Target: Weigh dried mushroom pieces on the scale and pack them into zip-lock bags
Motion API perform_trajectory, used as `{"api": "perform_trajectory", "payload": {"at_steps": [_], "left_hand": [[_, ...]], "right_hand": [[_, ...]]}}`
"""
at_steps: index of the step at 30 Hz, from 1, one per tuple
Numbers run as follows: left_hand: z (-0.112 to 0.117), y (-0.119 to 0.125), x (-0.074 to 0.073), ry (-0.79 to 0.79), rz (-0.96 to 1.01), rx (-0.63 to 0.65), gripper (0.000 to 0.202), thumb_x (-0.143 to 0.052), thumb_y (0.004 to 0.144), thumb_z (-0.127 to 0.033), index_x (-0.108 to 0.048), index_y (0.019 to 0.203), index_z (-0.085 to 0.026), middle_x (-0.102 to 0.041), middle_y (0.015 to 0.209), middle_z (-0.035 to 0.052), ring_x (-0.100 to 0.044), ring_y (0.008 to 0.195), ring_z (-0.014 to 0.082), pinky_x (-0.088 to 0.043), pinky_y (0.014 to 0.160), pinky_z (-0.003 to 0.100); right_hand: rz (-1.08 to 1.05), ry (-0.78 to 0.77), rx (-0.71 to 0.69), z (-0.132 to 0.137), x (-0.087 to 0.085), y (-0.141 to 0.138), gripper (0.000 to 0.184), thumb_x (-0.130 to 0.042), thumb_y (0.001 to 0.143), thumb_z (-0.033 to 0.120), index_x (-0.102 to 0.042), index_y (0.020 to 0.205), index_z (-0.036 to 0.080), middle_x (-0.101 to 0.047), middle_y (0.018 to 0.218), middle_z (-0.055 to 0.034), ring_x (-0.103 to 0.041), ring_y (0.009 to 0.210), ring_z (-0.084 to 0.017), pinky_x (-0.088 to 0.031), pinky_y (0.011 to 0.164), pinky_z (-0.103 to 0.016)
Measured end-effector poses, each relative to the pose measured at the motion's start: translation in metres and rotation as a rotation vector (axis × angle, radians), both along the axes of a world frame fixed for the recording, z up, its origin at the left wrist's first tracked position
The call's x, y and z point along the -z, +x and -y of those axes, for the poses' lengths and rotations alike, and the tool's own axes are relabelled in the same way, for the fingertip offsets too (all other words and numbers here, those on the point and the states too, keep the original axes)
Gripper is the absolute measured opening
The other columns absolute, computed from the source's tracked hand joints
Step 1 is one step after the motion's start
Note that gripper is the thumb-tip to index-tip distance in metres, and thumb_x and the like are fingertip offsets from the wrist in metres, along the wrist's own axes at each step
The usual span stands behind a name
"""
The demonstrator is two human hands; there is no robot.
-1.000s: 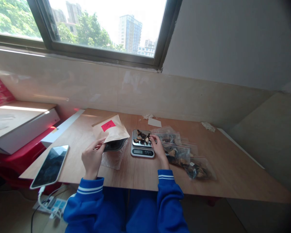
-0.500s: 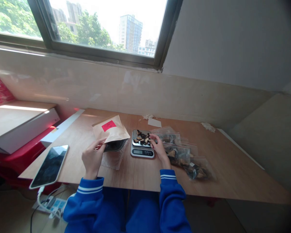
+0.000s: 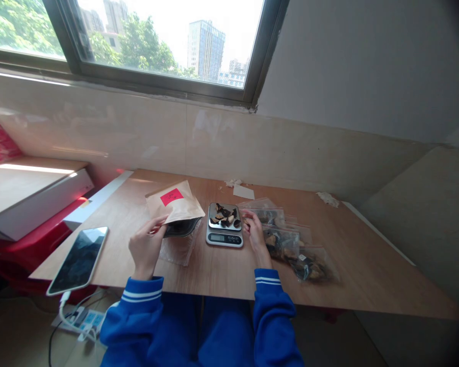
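My left hand (image 3: 147, 247) is closed on the mouth edge of a brown kraft paper pouch (image 3: 183, 204) with a red label. The pouch is tilted, its dark opening facing me, over a clear zip bag (image 3: 178, 251) on the table. A small kitchen scale (image 3: 224, 239) stands between my hands, its display too small to read. Dried, dark-and-pale curled pieces (image 3: 225, 216) lie on its metal plate. Beside the scale's right edge, my right hand (image 3: 255, 235) has its fingers loosely bent and apart, with nothing visible in them.
Several clear zip bags of dried pieces (image 3: 281, 243) overlap right of my right hand. A white card (image 3: 244, 191) and crumpled tissue (image 3: 233, 182) lie near the wall. At the table's left edge rests a phone (image 3: 78, 260) with a charging cable, above a power strip (image 3: 86, 321).
My right hand has drawn back rightward from the pieces on the plate and sits off the scale, fingers loosened. My left hand and the pouch have hardly moved.
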State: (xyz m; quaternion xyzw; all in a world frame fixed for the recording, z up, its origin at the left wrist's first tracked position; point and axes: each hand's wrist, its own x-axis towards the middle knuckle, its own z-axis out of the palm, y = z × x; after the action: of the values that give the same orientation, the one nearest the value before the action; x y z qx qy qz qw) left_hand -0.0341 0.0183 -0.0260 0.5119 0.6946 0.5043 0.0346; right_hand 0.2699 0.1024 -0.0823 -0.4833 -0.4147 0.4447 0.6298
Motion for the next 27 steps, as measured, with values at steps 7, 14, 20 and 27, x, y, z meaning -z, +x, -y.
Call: {"api": "perform_trajectory", "payload": {"at_steps": [7,14,20,27], "left_hand": [[0.000,0.000,-0.001,-0.004,0.007,0.016,0.021,-0.060,0.078,-0.037,-0.075,0.093,-0.032,-0.074,0.080,-0.0046,-0.069,0.072,0.0151,-0.047,0.064,0.024],[0.000,-0.001,0.001,0.002,-0.007,0.013,0.020,-0.061,0.078,-0.035,-0.075,0.093,-0.033,-0.074,0.081,-0.0052,-0.069,0.071,0.0148,-0.046,0.064,0.023],[0.000,0.000,0.002,-0.002,0.003,0.021,0.020,-0.062,0.078,-0.036,-0.075,0.093,-0.033,-0.074,0.082,-0.0051,-0.069,0.073,0.0150,-0.046,0.065,0.023],[0.002,-0.001,0.001,-0.008,0.022,0.017,0.020,-0.063,0.078,-0.036,-0.075,0.093,-0.032,-0.074,0.081,-0.0051,-0.069,0.073,0.0148,-0.046,0.067,0.024]], "right_hand": [[0.115,0.000,0.126,-0.010,0.016,0.009,0.034,-0.057,0.062,0.030,-0.059,0.096,0.023,-0.062,0.089,-0.0016,-0.049,0.061,-0.012,-0.038,0.050,-0.023],[0.261,0.064,0.109,-0.017,0.029,0.015,0.035,-0.064,0.069,0.041,-0.057,0.098,0.021,-0.064,0.096,-0.0071,-0.060,0.087,-0.021,-0.051,0.069,-0.034],[0.219,0.126,-0.020,-0.013,0.023,0.007,0.032,-0.052,0.083,0.046,-0.055,0.102,0.021,-0.068,0.095,-0.0095,-0.066,0.090,-0.022,-0.052,0.076,-0.038],[0.388,0.157,-0.025,-0.010,0.023,0.002,0.032,-0.060,0.075,0.028,-0.057,0.107,0.021,-0.068,0.100,-0.0075,-0.064,0.096,-0.020,-0.049,0.088,-0.038]]}}
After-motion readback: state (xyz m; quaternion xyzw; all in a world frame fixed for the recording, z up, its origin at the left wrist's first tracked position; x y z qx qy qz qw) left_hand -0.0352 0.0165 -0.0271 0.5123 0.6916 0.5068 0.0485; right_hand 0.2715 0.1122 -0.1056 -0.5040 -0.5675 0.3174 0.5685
